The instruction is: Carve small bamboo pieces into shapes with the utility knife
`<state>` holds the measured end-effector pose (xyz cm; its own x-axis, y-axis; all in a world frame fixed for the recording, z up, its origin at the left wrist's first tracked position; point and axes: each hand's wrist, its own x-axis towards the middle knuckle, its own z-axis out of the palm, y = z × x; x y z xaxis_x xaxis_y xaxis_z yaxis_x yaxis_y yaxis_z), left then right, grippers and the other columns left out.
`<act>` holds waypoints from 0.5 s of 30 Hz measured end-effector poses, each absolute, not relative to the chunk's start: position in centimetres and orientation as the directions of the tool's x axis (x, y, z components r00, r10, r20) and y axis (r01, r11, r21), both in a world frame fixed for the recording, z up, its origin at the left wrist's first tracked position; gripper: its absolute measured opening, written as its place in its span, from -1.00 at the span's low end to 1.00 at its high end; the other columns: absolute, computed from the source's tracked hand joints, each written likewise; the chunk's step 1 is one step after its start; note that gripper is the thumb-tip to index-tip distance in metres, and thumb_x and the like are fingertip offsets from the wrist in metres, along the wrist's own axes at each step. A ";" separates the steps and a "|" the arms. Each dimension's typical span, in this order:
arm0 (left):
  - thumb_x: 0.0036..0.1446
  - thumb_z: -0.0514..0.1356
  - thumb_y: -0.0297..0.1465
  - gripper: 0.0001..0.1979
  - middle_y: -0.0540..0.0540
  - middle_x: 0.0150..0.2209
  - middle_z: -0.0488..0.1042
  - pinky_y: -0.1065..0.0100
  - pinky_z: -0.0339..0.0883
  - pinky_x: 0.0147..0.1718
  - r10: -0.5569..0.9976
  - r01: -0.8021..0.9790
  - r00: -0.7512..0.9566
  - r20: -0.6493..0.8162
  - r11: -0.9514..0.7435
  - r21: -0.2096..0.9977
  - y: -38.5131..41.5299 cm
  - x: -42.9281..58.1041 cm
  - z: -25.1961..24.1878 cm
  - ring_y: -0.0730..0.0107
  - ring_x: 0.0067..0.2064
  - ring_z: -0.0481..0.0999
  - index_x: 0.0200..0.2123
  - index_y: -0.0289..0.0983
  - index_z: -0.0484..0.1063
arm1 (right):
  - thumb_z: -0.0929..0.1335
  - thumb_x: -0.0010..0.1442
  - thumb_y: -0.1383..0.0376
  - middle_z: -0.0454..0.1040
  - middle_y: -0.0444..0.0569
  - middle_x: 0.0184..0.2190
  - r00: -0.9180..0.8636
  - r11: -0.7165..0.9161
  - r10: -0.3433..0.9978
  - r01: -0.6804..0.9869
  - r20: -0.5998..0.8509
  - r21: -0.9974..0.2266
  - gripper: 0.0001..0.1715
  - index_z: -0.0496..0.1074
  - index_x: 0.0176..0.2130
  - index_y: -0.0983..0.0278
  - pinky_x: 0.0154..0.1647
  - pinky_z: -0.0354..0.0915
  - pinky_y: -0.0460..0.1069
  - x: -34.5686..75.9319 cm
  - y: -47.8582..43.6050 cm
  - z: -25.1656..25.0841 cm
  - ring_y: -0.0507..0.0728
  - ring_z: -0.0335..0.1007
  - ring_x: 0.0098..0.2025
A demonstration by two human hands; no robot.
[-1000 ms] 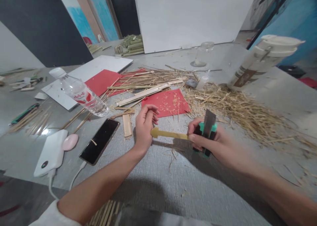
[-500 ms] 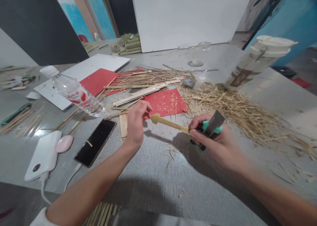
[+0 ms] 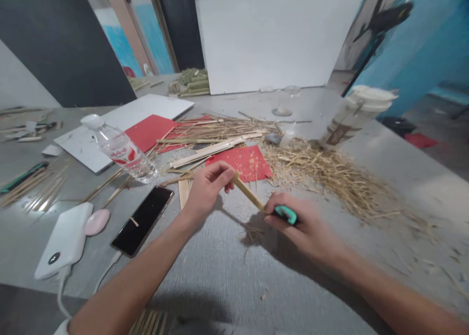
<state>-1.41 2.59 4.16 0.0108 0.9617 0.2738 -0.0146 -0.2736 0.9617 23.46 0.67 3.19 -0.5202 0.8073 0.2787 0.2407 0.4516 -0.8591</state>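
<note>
My left hand (image 3: 212,183) pinches the upper left end of a flat yellowish straw strip (image 3: 249,193), which slants down to the right above the table. My right hand (image 3: 300,222) is closed around a black and green utility knife (image 3: 286,214); its blade does not show from this angle. The strip's lower end meets my right fingertips, and whether they also grip it is hard to see. A red paper sheet (image 3: 244,160) with pale shavings on it lies just beyond both hands. Beneath the strip is a little tuft of fibres (image 3: 252,234).
A heap of loose straw (image 3: 337,178) spreads at the right, near a lidded container (image 3: 351,117). To the left are a water bottle (image 3: 122,151), a black phone (image 3: 142,221) and a white power bank (image 3: 66,239) with cables. Thin sticks (image 3: 216,128) lie at the back.
My left hand, open beside the strip's tip before, now pinches that end. My right hand has moved left and down and turned, hiding the knife's blade. The view has shifted slightly.
</note>
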 end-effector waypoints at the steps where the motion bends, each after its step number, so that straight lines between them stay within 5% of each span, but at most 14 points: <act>1: 0.37 0.32 -0.24 -0.74 0.00 -0.47 0.46 0.34 0.34 -0.37 0.961 0.000 0.015 0.277 -0.277 0.961 2.5 -1.3 4.5 0.39 -0.42 0.43 -0.38 -0.20 0.54 | 0.42 0.45 0.21 0.53 -0.08 -0.35 -0.568 0.490 0.771 0.236 0.290 -0.839 -0.83 0.48 -0.26 0.13 -0.26 0.27 0.09 23.4 0.7 3.2 0.15 0.41 -0.33; 6: 0.38 0.29 -0.21 -0.72 -0.02 -0.45 0.51 0.34 0.29 -0.39 0.934 0.229 0.179 0.309 -0.345 0.910 3.5 -1.2 7.8 0.35 -0.42 0.43 -0.38 -0.20 0.53 | 0.41 0.47 0.11 0.55 -0.06 -0.32 -0.637 0.577 0.697 0.226 0.329 -0.785 -0.76 0.55 -0.24 0.15 -0.24 0.29 0.08 23.3 1.3 2.4 0.16 0.45 -0.29; 11: 0.32 0.31 -0.29 -0.77 -0.05 -0.38 0.61 0.29 0.21 -0.31 0.761 0.557 0.532 0.372 -0.645 0.524 6.6 -2.8 13.1 0.28 -0.34 0.47 -0.42 -0.18 0.57 | 0.39 0.48 0.03 0.59 -0.03 -0.32 -0.439 0.557 0.799 0.284 0.411 -0.780 -0.70 0.64 -0.15 0.14 -0.20 0.32 0.11 23.0 4.0 1.7 0.21 0.48 -0.28; 15: 0.22 0.33 -0.31 -0.77 0.01 -0.53 0.49 0.29 0.09 -0.42 0.763 0.608 0.608 0.219 -0.625 0.489 9.3 -4.0 15.9 0.32 -0.47 0.37 -0.51 -0.15 0.56 | 0.42 0.43 -0.02 0.55 -0.09 -0.39 -0.719 0.659 0.653 0.385 0.238 -0.646 -0.64 0.58 -0.24 0.17 -0.29 0.20 0.04 23.0 8.8 5.6 0.15 0.40 -0.37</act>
